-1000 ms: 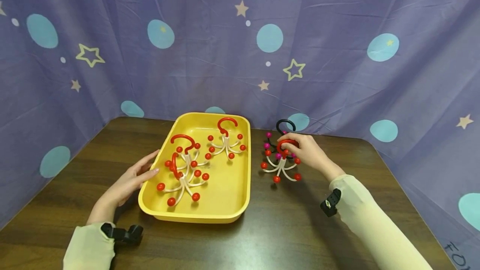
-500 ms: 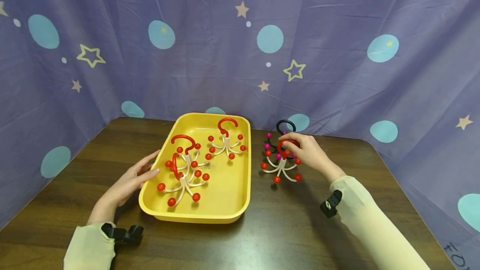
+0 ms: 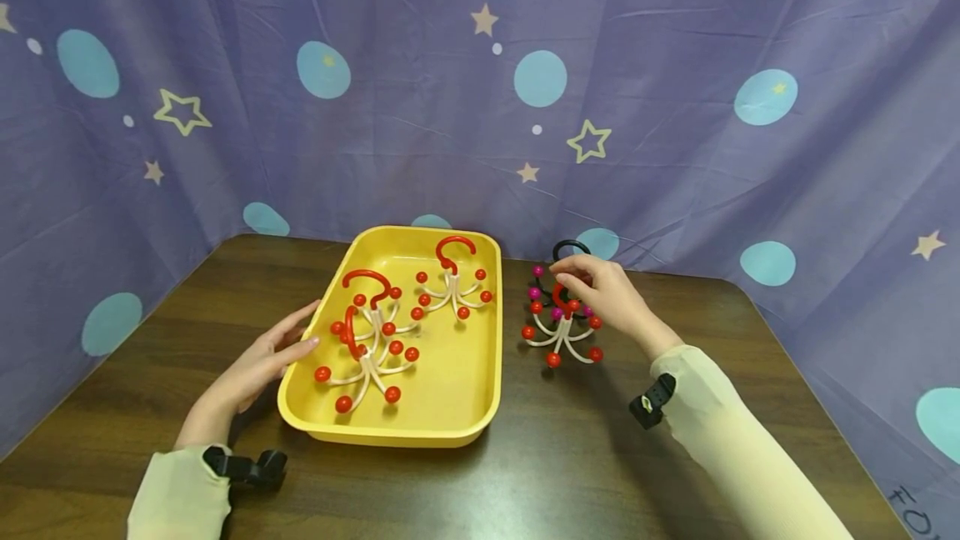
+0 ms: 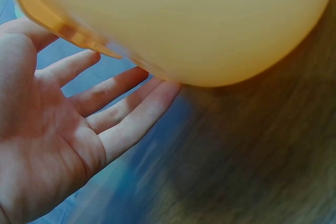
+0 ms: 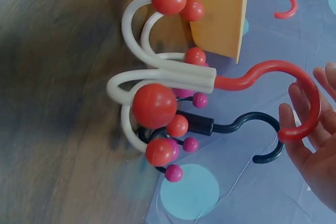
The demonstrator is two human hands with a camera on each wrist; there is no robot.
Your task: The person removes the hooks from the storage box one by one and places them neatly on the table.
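Observation:
A hanger [image 3: 562, 332] with a red hook, several curved white arms and red ball tips stands on the table, right of the yellow tray [image 3: 480, 432]. My right hand [image 3: 611, 298] is at its hook, fingers loosely bent, not closed round it. In the right wrist view that red hook [image 5: 310, 108] passes before the fingers [image 5: 294, 153]. Just behind stands a black hanger [image 3: 567, 248] with magenta balls. My left hand [image 3: 251, 365] touches the tray's left side, thumb near the rim; the left wrist view has its fingers [image 4: 136, 116] straight along the tray's outer wall [image 4: 199, 35].
Inside the tray are three red-and-white hangers: one at the front left [image 3: 366, 365], one behind it [image 3: 375, 307] and one at the back right [image 3: 453, 282]. A purple patterned curtain [image 3: 450, 148] surrounds the brown wooden table [image 3: 570, 457].
My right hand has loosened from the red hook and shifted slightly up and left. The hanger beneath stays in place. My left hand and the tray have not moved.

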